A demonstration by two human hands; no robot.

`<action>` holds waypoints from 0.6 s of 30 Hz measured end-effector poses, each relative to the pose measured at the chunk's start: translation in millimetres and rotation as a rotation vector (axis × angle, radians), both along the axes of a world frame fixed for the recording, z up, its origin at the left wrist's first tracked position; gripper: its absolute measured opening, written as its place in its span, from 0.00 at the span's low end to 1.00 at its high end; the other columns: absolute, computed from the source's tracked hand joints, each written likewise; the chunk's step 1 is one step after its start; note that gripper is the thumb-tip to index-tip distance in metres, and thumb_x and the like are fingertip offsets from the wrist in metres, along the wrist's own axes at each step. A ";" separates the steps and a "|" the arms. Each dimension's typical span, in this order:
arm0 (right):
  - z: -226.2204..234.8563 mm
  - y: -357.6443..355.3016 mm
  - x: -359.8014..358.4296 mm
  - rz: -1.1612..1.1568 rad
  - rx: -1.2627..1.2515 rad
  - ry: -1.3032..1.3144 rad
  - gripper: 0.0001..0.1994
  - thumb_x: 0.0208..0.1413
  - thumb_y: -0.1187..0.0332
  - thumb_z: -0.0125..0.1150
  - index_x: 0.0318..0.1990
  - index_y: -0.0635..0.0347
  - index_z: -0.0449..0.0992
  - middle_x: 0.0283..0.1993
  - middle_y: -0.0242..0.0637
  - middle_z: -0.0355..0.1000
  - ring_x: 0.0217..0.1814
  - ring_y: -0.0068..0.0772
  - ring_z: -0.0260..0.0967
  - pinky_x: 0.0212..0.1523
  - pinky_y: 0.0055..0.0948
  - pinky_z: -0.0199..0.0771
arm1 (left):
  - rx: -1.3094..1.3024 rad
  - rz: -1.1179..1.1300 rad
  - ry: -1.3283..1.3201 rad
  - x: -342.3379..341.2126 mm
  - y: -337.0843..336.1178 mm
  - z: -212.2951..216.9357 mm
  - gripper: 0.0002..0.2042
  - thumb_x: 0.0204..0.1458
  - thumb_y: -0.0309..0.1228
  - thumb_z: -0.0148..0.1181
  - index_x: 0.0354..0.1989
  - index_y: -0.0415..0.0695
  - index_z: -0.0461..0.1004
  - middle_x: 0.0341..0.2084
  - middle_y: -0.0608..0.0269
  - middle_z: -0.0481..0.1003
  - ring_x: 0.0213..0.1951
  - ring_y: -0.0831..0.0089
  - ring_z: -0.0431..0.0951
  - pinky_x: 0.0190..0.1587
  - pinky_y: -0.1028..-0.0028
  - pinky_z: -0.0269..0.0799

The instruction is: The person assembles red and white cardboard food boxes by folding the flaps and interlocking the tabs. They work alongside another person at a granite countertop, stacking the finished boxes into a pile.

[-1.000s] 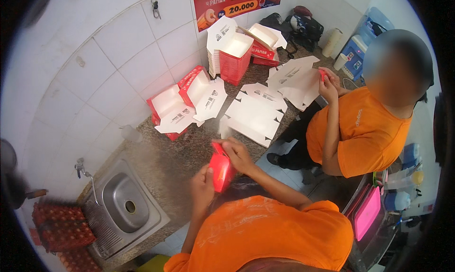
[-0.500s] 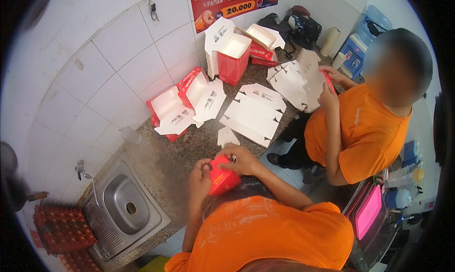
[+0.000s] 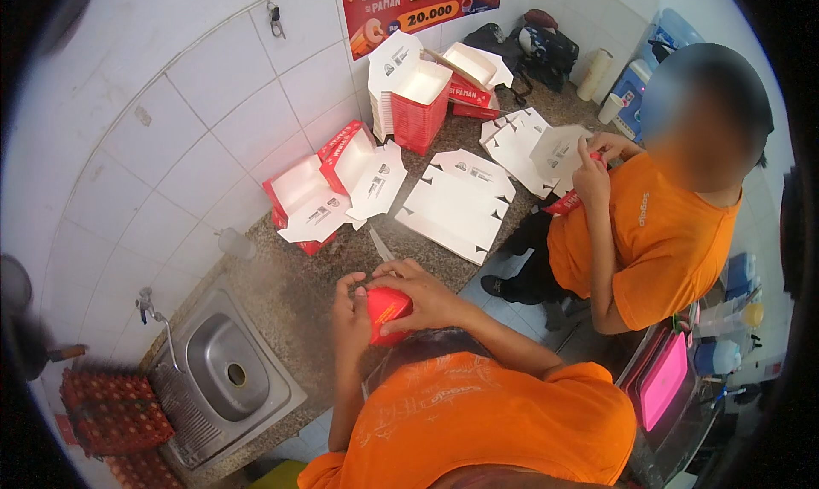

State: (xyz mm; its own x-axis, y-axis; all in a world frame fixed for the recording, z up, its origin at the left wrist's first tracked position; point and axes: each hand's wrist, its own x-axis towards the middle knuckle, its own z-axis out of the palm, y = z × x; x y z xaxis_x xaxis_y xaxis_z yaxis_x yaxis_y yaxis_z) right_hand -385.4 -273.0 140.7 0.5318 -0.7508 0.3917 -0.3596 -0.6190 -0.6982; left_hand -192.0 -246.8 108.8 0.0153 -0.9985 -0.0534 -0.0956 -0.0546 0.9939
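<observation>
The right hand (image 3: pixel 426 297) curls over the top of a small red carton (image 3: pixel 386 314), fingers pressing its upper panel, while the left hand (image 3: pixel 350 314) grips the carton's left side to brace it; the carton sits between both palms, just above the speckled stone counter (image 3: pixel 294 289); flat white carton blanks (image 3: pixel 456 203) lie near, within reach; folded red-and-white cartons (image 3: pixel 328 190) rest against the tiled wall (image 3: pixel 171 122); a steel sink (image 3: pixel 226 378) lies to the left.

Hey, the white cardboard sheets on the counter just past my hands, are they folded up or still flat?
Flat. The white cardboard sheets lie spread on the counter, flaps out, unlike the red box folded between both hands.
</observation>
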 end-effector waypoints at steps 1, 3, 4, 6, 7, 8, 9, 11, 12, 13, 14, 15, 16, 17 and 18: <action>-0.1 0.1 0.0 -0.010 0.022 -0.008 0.36 0.39 0.47 0.79 0.54 0.56 0.75 0.50 0.40 0.69 0.56 0.49 0.66 0.58 0.47 0.68 | 0.026 0.014 0.028 0.1 0.0 0.1 0.12 0.70 0.32 0.47 0.57 0.43 0.69 0.33 0.56 0.80 0.35 0.71 0.80 0.42 0.71 0.73; -1.5 -3.1 -3.8 0.067 0.095 0.038 0.37 0.38 0.46 0.80 0.53 0.57 0.75 0.50 0.40 0.69 0.57 0.49 0.67 0.57 0.47 0.68 | 0.000 -0.008 -0.059 4.3 -0.1 -11.4 0.12 0.70 0.32 0.47 0.58 0.44 0.69 0.33 0.57 0.80 0.34 0.73 0.79 0.40 0.73 0.73; -1.6 -5.1 -5.9 0.106 0.132 0.061 0.37 0.37 0.45 0.80 0.52 0.57 0.75 0.50 0.40 0.69 0.57 0.49 0.67 0.57 0.47 0.68 | -0.013 -0.020 -0.103 6.0 -0.2 -16.0 0.12 0.70 0.31 0.48 0.58 0.44 0.69 0.33 0.58 0.80 0.34 0.74 0.79 0.40 0.73 0.73; 1.2 -7.3 -8.6 0.131 0.123 0.082 0.37 0.36 0.45 0.80 0.51 0.57 0.74 0.50 0.40 0.69 0.56 0.49 0.67 0.55 0.47 0.69 | 0.033 -0.026 0.009 0.5 2.4 -9.3 0.13 0.70 0.32 0.48 0.58 0.44 0.69 0.33 0.58 0.80 0.33 0.76 0.78 0.39 0.75 0.73; 2.2 -8.4 -9.5 0.144 0.118 0.093 0.37 0.36 0.45 0.80 0.51 0.58 0.74 0.50 0.40 0.69 0.56 0.49 0.67 0.55 0.46 0.69 | 0.056 -0.028 0.064 -1.9 3.7 -5.1 0.13 0.69 0.32 0.48 0.58 0.44 0.69 0.33 0.59 0.80 0.33 0.77 0.78 0.38 0.75 0.73; 1.8 -9.2 -10.4 0.150 0.095 0.107 0.37 0.36 0.45 0.80 0.51 0.58 0.74 0.50 0.40 0.70 0.56 0.50 0.67 0.55 0.46 0.69 | 0.052 -0.044 0.091 -2.9 4.4 -2.2 0.14 0.70 0.32 0.49 0.60 0.44 0.69 0.33 0.59 0.80 0.33 0.77 0.78 0.38 0.76 0.72; 0.8 -10.0 -11.1 0.155 0.071 0.121 0.38 0.36 0.45 0.81 0.52 0.57 0.74 0.51 0.41 0.70 0.57 0.50 0.66 0.55 0.46 0.69 | 0.048 -0.059 0.117 -3.7 4.6 0.5 0.15 0.70 0.32 0.49 0.61 0.44 0.68 0.32 0.60 0.80 0.32 0.78 0.77 0.37 0.76 0.72; -1.0 -14.1 -15.5 0.118 0.025 0.095 0.38 0.36 0.45 0.80 0.53 0.57 0.73 0.51 0.40 0.71 0.56 0.48 0.68 0.55 0.43 0.69 | 0.050 -0.103 0.116 1.8 6.0 4.8 0.20 0.69 0.39 0.50 0.64 0.42 0.66 0.37 0.57 0.79 0.36 0.76 0.78 0.41 0.74 0.73; -0.7 -18.3 -21.5 0.074 0.001 0.056 0.38 0.38 0.46 0.80 0.53 0.57 0.73 0.52 0.39 0.71 0.56 0.45 0.69 0.56 0.41 0.70 | 0.054 -0.132 0.090 13.9 5.5 7.2 0.25 0.68 0.45 0.51 0.66 0.40 0.64 0.41 0.54 0.79 0.41 0.74 0.79 0.45 0.72 0.74; -1.5 -21.7 -27.5 0.030 -0.023 0.018 0.37 0.39 0.46 0.80 0.54 0.57 0.73 0.52 0.38 0.72 0.55 0.42 0.70 0.56 0.39 0.70 | 0.052 -0.168 0.223 25.6 4.3 6.1 0.30 0.66 0.51 0.52 0.67 0.39 0.63 0.45 0.52 0.79 0.45 0.71 0.79 0.49 0.70 0.73; -7.8 -24.8 -33.4 -0.050 0.110 -0.160 0.34 0.44 0.46 0.77 0.54 0.57 0.73 0.53 0.37 0.72 0.54 0.38 0.70 0.56 0.36 0.70 | 0.055 -0.205 0.354 37.5 3.6 5.6 0.36 0.64 0.56 0.53 0.68 0.37 0.62 0.48 0.50 0.79 0.49 0.69 0.80 0.54 0.68 0.73; -18.7 -29.1 -39.3 -0.131 0.244 -0.338 0.32 0.50 0.46 0.74 0.54 0.58 0.73 0.53 0.36 0.72 0.53 0.34 0.70 0.56 0.33 0.69 | 0.053 -0.248 0.647 48.7 1.5 2.7 0.40 0.61 0.60 0.54 0.69 0.36 0.61 0.51 0.50 0.78 0.53 0.66 0.79 0.58 0.66 0.71; -28.7 -32.5 -43.1 -0.212 0.378 -0.516 0.29 0.55 0.47 0.71 0.55 0.58 0.73 0.53 0.35 0.73 0.52 0.29 0.70 0.56 0.31 0.69 | 0.050 -0.289 0.939 54.4 0.7 -1.0 0.45 0.59 0.64 0.55 0.69 0.34 0.60 0.54 0.49 0.77 0.57 0.64 0.78 0.62 0.63 0.70; -35.6 -35.3 -42.0 -0.270 0.434 -0.612 0.27 0.60 0.47 0.66 0.55 0.60 0.73 0.52 0.35 0.73 0.52 0.27 0.69 0.56 0.29 0.68 | 0.081 -0.172 1.070 40.5 4.0 25.9 0.53 0.50 0.70 0.60 0.69 0.31 0.59 0.56 0.51 0.76 0.59 0.60 0.77 0.65 0.60 0.69; -41.8 -37.4 -40.3 -0.328 0.490 -0.707 0.25 0.65 0.48 0.61 0.56 0.61 0.72 0.51 0.35 0.73 0.52 0.24 0.68 0.57 0.27 0.68 | 0.069 -0.185 1.006 46.3 3.8 14.8 0.47 0.55 0.64 0.58 0.69 0.32 0.59 0.57 0.53 0.76 0.58 0.60 0.78 0.63 0.60 0.70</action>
State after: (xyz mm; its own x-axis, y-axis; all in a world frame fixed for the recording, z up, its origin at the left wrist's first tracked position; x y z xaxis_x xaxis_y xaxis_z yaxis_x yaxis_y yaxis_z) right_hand -425.7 -310.4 98.9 0.0205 -0.9896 0.1424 0.1458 -0.1380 -0.9796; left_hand -145.7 -243.0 123.6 -0.2221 -0.9749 -0.0142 0.7680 -0.1838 0.6135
